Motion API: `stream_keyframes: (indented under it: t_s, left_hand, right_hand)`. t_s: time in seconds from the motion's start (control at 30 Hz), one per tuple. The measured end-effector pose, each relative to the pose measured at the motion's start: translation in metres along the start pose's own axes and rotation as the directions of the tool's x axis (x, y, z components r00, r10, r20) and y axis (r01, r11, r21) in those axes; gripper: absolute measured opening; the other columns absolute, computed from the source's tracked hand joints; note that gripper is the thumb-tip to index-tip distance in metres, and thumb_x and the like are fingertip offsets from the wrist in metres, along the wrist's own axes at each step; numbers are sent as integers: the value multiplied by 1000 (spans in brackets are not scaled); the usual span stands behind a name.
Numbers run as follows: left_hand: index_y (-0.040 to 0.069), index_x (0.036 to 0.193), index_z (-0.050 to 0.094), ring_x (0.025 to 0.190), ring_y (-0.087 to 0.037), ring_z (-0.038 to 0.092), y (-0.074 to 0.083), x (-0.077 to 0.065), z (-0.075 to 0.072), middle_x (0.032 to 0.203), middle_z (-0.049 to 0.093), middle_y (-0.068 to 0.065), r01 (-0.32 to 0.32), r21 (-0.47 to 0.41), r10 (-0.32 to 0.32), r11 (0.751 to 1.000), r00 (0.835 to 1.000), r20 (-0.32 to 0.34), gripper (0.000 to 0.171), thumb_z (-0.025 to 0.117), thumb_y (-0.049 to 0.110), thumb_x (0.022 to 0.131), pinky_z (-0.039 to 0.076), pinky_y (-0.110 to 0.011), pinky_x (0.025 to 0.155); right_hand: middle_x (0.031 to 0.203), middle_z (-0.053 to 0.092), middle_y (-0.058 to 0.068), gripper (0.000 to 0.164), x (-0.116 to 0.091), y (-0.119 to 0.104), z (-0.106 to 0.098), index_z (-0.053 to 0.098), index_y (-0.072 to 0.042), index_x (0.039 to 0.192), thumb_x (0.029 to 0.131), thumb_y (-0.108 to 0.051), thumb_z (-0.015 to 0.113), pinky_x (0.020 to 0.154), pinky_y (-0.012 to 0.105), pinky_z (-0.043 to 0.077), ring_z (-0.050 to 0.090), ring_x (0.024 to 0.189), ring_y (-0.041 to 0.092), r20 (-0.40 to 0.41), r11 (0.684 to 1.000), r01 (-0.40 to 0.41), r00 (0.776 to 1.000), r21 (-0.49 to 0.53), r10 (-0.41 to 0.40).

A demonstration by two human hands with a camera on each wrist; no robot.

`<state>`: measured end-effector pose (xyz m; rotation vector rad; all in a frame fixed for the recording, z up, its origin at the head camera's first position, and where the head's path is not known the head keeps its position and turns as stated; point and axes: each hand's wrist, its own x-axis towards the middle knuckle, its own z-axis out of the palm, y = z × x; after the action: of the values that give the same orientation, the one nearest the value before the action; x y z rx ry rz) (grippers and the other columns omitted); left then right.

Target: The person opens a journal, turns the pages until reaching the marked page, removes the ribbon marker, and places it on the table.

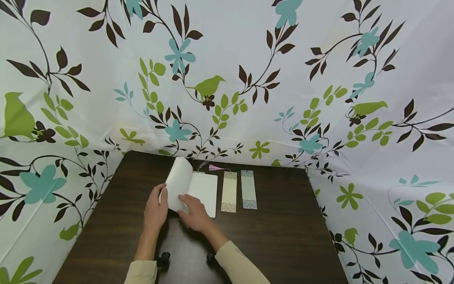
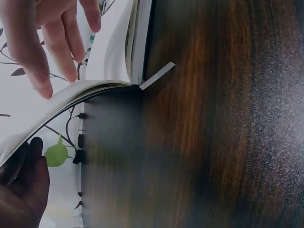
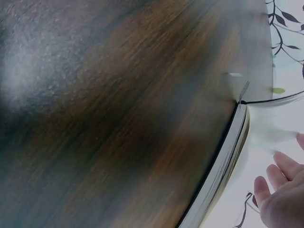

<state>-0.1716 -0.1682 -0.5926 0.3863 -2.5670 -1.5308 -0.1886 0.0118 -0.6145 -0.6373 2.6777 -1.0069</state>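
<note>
A notebook with blank white pages and a dark cover lies open on the dark wooden table. Its left cover and a sheaf of pages are raised at a slant. My left hand grips their outer edge; in the left wrist view, its fingers curl beneath the cover. Reaching across the fold, my right hand has its relaxed fingers against the raised page near its lower part. A thin ribbon pokes out at the bottom of the spine.
Right of the notebook lies a cream bookmark with a pink tassel. Beside it is a pale blue-green bookmark. A greyish tassel shows above the notebook's top edge. A cloth printed with leaves and birds hangs behind the table.
</note>
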Motion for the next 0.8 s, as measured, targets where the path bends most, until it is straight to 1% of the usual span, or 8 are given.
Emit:
stream_keyframes:
  t_s: [0.13,0.2,0.3,0.4,0.53,0.63,0.73,0.8]
  left_hand:
    - [23,172,22,142,-46,54,1,4,-2,165,48,-15,33,33,-35,999,998,56,79,41,67,109,39,-74,107]
    - [18,168,31,133,-46,60,0,5,-3,157,56,-18,39,85,-47,996,995,86,79,45,67,108,44,-72,102]
    - [11,152,52,121,-43,67,-2,3,-3,141,66,-21,30,149,-47,988,992,113,64,46,59,111,50,-68,92]
    - [9,141,59,110,-41,69,-5,3,-1,129,72,-22,1,173,-22,985,993,118,51,43,50,114,51,-63,82]
    - [8,139,57,111,-43,69,-5,3,-2,129,71,-23,-14,168,-10,986,990,141,48,40,47,116,51,-63,80]
    - [6,140,54,114,-45,68,-5,3,-4,129,70,-25,2,164,-28,987,988,153,48,38,45,117,50,-66,83]
    - [6,142,52,118,-45,66,-5,3,-4,132,69,-25,23,161,-51,987,984,169,50,36,46,117,49,-67,88]
    - [7,143,51,121,-46,65,-5,3,-3,135,68,-25,26,157,-54,987,982,181,54,34,49,116,48,-69,91]
  right_hand:
    - [168,48,4,57,-1,-2,2,47,-23,163,110,-41,57,121,55,41,46,154,28,20,1000,17,1000,-25,-17]
    - [168,48,4,58,-1,-2,2,46,-23,164,110,-40,57,120,53,42,47,153,27,20,999,32,999,-32,-31]
    - [168,48,3,57,-2,0,-1,46,-22,164,110,-38,56,120,52,44,48,153,27,38,998,59,998,-24,-58]
    - [168,48,6,53,-1,8,-11,50,-20,161,111,-35,57,121,54,43,47,154,29,54,998,63,997,-10,-62]
    - [166,50,8,49,1,30,-26,57,-20,155,108,-36,62,120,58,43,48,153,31,19,989,12,1000,-145,-9]
    - [166,50,6,55,-2,47,-31,57,-23,154,105,-45,66,118,58,45,49,152,29,17,954,-20,1000,-299,26]
    - [168,48,5,62,-7,58,-30,56,-23,156,102,-51,68,118,58,44,48,153,29,52,936,-19,998,-352,39]
    - [170,46,5,64,-10,63,-29,56,-24,156,101,-53,70,118,59,44,47,154,30,65,937,-16,997,-350,42]
